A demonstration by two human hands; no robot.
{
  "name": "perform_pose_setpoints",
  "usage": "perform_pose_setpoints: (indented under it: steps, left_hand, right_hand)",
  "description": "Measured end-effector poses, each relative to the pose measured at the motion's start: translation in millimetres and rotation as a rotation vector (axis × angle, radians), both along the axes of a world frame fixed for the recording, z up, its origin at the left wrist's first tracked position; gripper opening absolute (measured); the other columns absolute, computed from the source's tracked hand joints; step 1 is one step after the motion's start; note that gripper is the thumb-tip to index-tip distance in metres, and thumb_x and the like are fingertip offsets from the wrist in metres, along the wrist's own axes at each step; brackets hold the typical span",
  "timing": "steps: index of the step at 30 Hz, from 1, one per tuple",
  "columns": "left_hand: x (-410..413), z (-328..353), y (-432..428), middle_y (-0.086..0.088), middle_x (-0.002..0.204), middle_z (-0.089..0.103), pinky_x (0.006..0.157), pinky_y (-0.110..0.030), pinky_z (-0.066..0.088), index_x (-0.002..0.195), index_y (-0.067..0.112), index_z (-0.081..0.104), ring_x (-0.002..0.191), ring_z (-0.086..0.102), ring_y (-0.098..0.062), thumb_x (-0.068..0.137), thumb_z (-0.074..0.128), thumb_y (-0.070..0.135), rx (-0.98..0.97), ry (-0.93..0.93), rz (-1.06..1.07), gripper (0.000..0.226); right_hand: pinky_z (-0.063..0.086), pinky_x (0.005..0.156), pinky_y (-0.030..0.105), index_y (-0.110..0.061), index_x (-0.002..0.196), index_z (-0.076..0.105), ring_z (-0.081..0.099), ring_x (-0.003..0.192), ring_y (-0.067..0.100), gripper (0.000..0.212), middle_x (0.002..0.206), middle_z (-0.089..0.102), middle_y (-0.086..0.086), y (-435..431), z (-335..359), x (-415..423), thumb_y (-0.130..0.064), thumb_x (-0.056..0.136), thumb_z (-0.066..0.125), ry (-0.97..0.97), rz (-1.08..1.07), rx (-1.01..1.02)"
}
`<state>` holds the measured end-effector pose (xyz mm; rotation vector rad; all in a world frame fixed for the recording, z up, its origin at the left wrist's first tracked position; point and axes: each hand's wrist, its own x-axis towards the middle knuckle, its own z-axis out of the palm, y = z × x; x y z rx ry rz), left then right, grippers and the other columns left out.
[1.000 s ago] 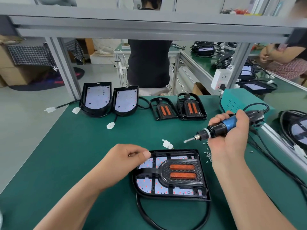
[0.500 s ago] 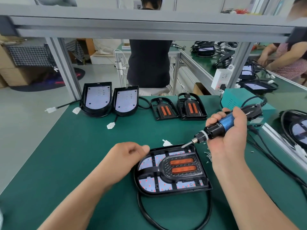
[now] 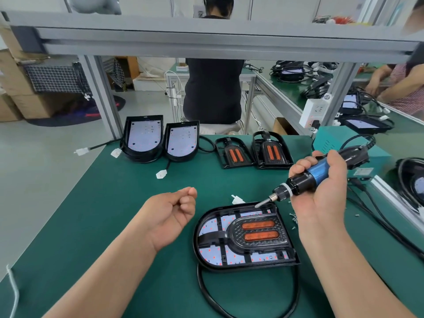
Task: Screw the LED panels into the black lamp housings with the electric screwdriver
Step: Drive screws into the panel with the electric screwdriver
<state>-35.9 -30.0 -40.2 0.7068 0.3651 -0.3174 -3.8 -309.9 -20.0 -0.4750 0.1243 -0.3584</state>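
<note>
Grips screwdriver (image 3: 314, 174) in right hand (image 3: 321, 196), bit slanted onto far rim of housing (image 3: 212, 238) lying flat near-centre on bench (image 3: 114, 203), likely seeking a screw hole, left hand (image 3: 169, 214) curled, seemingly empty, just left, clear of tool.

Five lamps (image 3: 245, 237) on the near bench (image 3: 91, 214), one screwdriver (image 3: 317, 172).

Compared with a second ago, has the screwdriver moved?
Yes. The electric screwdriver's tip dropped from beside the white connector to the lamp housing's far edge.
</note>
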Motion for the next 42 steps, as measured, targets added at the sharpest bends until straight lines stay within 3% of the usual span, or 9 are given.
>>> perform_pose_setpoints:
  steps: [4,10,14,19,22,27,32,42]
  left_hand:
    - [6,2,-2,-0.009,0.08,0.063,0.038,-0.015,0.034,0.103,0.003,0.053,0.049,0.041,-0.006,0.107,0.039,-0.005,-0.023,0.034,0.015,0.016]
    - [19,7,-13,0.002,0.071,0.058,0.035,-0.013,0.025,0.095,0.012,0.056,0.045,0.033,-0.002,0.109,0.054,0.021,0.081,-0.072,-0.034,0.017]
    - [18,-2,-13,0.005,0.072,0.055,0.036,-0.014,0.026,0.102,0.011,0.063,0.047,0.032,-0.002,0.096,0.068,0.032,0.153,-0.137,-0.077,0.022]
    - [10,1,0,-0.001,0.083,0.062,0.04,-0.014,0.03,0.103,0.002,0.08,0.053,0.037,-0.004,0.09,0.07,0.019,0.147,-0.22,-0.181,0.024]
    - [3,7,-2,-0.004,0.09,0.067,0.042,-0.014,0.029,0.11,0.0,0.079,0.055,0.037,-0.005,0.089,0.068,0.011,0.198,-0.292,-0.273,0.027]
    - [-9,14,-15,-0.009,0.092,0.069,0.041,-0.013,0.027,0.117,-0.002,0.063,0.054,0.034,-0.005,0.093,0.065,0.007,0.246,-0.345,-0.372,0.025]
    - [-16,18,-24,-0.01,0.088,0.067,0.04,-0.013,0.025,0.094,0.008,0.076,0.053,0.036,-0.004,0.092,0.07,0.007,0.182,-0.369,-0.394,0.006]
    - [-25,17,-34,-0.015,0.096,0.073,0.038,-0.013,0.028,0.097,0.008,0.08,0.051,0.036,-0.005,0.082,0.08,0.004,0.216,-0.336,-0.418,0.015]
  right_hand:
    - [0.054,0.064,0.024,-0.01,0.102,0.06,0.057,0.065,0.013,0.021,0.078,0.057,-0.001,3,0,-1,-0.031,0.105,0.062,-0.005,0.017,-0.02]
    - [0.053,0.063,0.025,-0.01,0.105,0.059,0.057,0.066,0.014,0.02,0.079,0.056,0.0,8,-1,-1,-0.029,0.105,0.062,-0.024,0.015,-0.035]
    - [0.054,0.064,0.025,-0.011,0.103,0.059,0.058,0.066,0.013,0.019,0.08,0.056,0.0,9,-3,-1,-0.029,0.106,0.06,-0.04,0.015,-0.045]
    - [0.055,0.08,0.032,-0.015,0.11,0.058,0.06,0.077,0.016,0.017,0.087,0.06,-0.001,16,3,-8,-0.029,0.105,0.065,-0.102,-0.023,-0.106]
    - [0.053,0.087,0.033,-0.017,0.11,0.058,0.06,0.081,0.015,0.014,0.089,0.059,-0.003,19,10,-14,-0.029,0.105,0.065,-0.149,-0.004,-0.139]
    - [0.052,0.086,0.031,-0.018,0.11,0.057,0.058,0.079,0.014,0.011,0.088,0.057,-0.004,24,18,-23,-0.028,0.107,0.06,-0.206,0.03,-0.143]
    - [0.051,0.087,0.032,-0.017,0.117,0.053,0.058,0.081,0.014,0.018,0.09,0.055,-0.004,27,22,-28,-0.032,0.108,0.058,-0.256,0.05,-0.153]
    - [0.05,0.089,0.03,-0.019,0.115,0.054,0.057,0.082,0.012,0.015,0.09,0.056,-0.005,27,26,-32,-0.033,0.111,0.054,-0.296,0.033,-0.189]
